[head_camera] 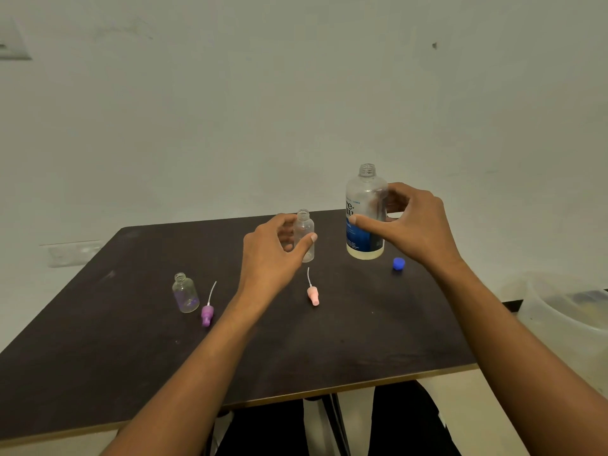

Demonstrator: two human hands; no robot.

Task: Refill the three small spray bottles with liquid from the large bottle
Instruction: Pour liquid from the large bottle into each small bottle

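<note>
Left fingers (283, 222) encircle small bottle (305, 229), right fingers (399, 189) large bottle (363, 192).

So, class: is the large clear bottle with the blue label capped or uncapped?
Uncapped. The large clear blue-labelled bottle shows a bare threaded neck, and a small blue cap lies on the dark table beside it.

So the big bottle (365, 218), blue label, cap off, just a little liquid inside, stands upright. The small clear bottle (305, 235) stands open at its 9 o'clock; the second small bottle (186, 292), purple-tinted, sits upright further out around 8.
</note>
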